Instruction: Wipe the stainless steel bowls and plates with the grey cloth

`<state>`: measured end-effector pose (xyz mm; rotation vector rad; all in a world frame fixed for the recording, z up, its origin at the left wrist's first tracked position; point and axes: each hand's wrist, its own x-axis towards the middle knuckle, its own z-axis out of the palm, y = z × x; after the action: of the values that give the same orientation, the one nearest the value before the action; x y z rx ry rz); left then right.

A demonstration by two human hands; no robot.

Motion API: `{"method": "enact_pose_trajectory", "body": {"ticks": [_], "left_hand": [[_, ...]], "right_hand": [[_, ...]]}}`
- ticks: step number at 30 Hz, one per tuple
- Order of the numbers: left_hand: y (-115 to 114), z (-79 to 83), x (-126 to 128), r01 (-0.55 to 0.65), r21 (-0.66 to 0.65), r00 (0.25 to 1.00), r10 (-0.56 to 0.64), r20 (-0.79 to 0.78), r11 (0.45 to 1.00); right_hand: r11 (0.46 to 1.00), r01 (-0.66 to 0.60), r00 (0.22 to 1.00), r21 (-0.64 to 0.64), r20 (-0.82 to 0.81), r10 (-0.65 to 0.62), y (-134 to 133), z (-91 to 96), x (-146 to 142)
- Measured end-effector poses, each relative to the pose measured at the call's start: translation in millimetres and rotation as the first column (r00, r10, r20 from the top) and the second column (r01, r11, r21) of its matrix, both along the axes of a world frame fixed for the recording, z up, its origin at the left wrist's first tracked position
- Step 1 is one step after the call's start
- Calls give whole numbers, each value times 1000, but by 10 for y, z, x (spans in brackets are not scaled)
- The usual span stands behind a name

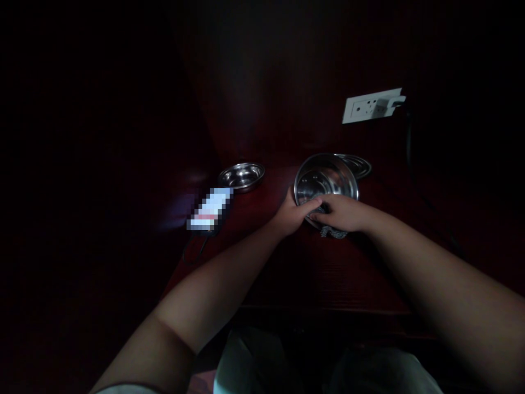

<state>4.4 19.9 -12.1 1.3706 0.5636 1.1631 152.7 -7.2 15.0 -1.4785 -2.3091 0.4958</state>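
Observation:
A shiny steel pot (328,169) is tipped so that its open mouth faces me. Gripping its near-left rim is my left hand (293,213), with the thumb over the edge and the fingers hidden behind the wall. My right hand (342,212) is closed around a dark grey, speckled cloth (334,232) at the pot's near rim. Part of the cloth hangs below the hand; the rest is hidden by the fingers. The two hands nearly meet at the rim.
On the dark red table (279,279), a shallow steel dish (243,176) sits left of the pot. A lit phone (211,210) with a cable lies nearer. Behind the pot is a round steel lid or plate (360,166). A wall socket (371,105) holds a plug with a cord.

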Motion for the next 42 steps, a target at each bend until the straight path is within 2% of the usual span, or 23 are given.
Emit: {"method": "enact_pose_trajectory", "body": {"ticks": [12,20,32,42], "left_hand": [[-15,5,12,-15,8,1000,15,14,1000],[-26,28,20,-50,-33,999,51,8,998],[11,-13,-2,-59,-6,998,59,-27,998],[11,13,6,-70,-40,997,69,-24,997]], "right_hand": [[1000,10,1000,10,-1,-10,-16,13,-14],[999,40,999,-5,11,-40,-17,1,-16],[1000,16,1000,-18,-8,-17,-40,25,-29],[999,23,1000,-25,7,-23,-43,34,-29]]}}
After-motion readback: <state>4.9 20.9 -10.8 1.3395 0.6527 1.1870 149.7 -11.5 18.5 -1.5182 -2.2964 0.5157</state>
